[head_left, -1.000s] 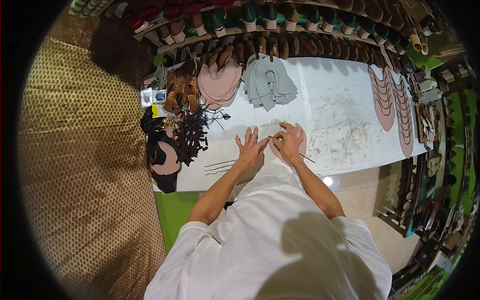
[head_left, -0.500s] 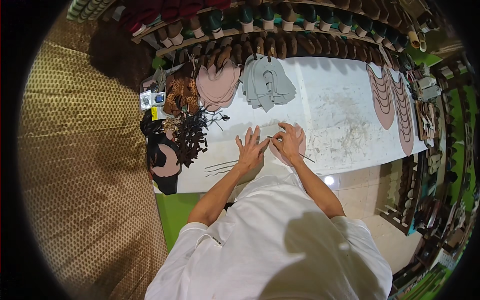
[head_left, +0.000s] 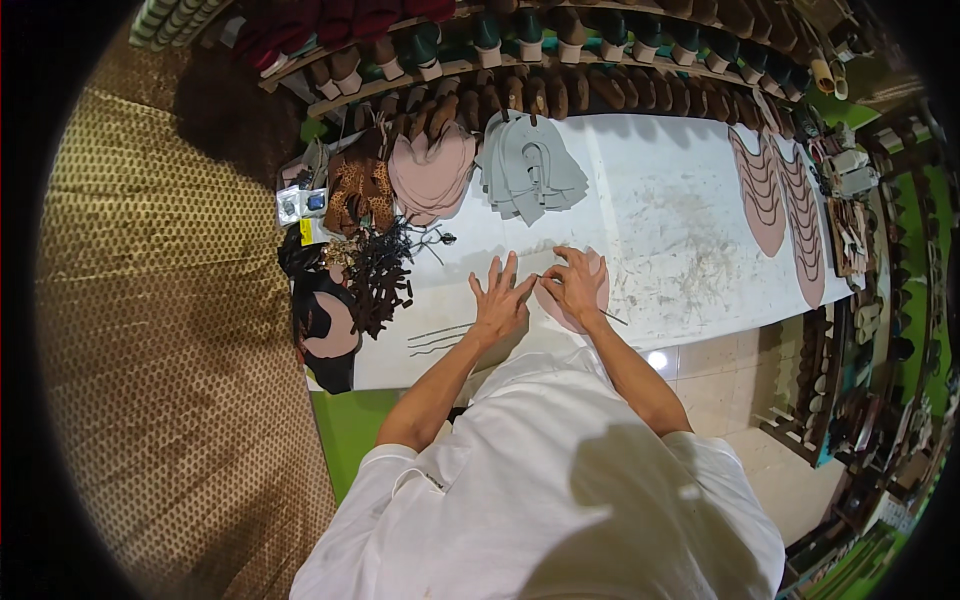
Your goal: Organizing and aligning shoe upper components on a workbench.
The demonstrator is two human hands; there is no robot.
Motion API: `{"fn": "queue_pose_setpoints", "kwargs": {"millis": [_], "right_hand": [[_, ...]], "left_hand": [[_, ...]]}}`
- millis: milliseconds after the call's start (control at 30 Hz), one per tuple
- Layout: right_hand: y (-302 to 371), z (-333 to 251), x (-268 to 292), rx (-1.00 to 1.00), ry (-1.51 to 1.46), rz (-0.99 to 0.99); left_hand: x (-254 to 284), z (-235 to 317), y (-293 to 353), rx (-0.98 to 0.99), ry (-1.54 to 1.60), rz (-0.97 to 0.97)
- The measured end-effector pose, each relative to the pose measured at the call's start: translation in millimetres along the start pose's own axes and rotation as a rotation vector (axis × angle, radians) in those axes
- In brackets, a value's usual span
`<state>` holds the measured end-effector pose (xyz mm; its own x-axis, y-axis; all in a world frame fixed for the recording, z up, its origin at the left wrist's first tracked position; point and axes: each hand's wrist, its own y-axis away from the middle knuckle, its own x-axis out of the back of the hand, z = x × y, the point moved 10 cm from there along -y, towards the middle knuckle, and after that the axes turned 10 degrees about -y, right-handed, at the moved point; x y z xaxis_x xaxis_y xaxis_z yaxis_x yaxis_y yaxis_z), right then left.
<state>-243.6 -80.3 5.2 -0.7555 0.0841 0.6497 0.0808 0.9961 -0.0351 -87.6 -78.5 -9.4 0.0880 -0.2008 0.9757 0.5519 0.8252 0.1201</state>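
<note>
My right hand [head_left: 574, 285] rests over a pink, rounded flat piece [head_left: 599, 293] on the white-covered table. Its thumb and forefinger pinch a thin dark strip [head_left: 616, 320], whose tail sticks out below the palm. Close by on the left, my left hand [head_left: 502, 300] lies with its fingers spread, and its thumb side reaches to the right hand's fingertips. Whether it touches the strip there is too small to tell. Several loose dark strips [head_left: 438, 338] lie left of my left wrist.
Grey cut pieces [head_left: 530, 170] and pink pieces [head_left: 430, 175] lie in stacks at the back. Dark trimmings [head_left: 380, 285] heap up on the left. Two pink pieces with wavy dark strips [head_left: 763, 195] are on the right. Shelves of shoes [head_left: 528, 38] line the far side.
The picture has shifted very slightly. Both hands keep nearly the same pose at the pink piece, with the dark strip still pinched in my right hand.
</note>
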Motion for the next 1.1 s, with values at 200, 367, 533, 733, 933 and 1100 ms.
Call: {"fn": "queue_pose_setpoints", "kwargs": {"millis": [200, 367, 533, 733, 933, 1100], "right_hand": [[-1, 0, 2, 0.011, 0.022, -0.017], [0, -4, 1, 0.056, 0.03, -0.028], [1, -1, 2, 0.048, 0.057, 0.012], [12, -3, 14, 0.07, 0.014, 0.072], [29, 12, 16, 0.055, 0.069, 0.051], [26, 12, 20, 0.044, 0.087, 0.095]], "left_hand": [[10, 7, -6, -0.05, -0.044, 0.009], [-3, -4, -9, -0.009, 0.033, -0.071], [-1, 4, -11, -0.038, -0.053, -0.017], [-6, 9, -1, -0.064, -0.068, 0.009], [-14, 5, -1, -0.049, -0.088, -0.059], [-17, 5, -2, -0.004, -0.024, -0.104]]}}
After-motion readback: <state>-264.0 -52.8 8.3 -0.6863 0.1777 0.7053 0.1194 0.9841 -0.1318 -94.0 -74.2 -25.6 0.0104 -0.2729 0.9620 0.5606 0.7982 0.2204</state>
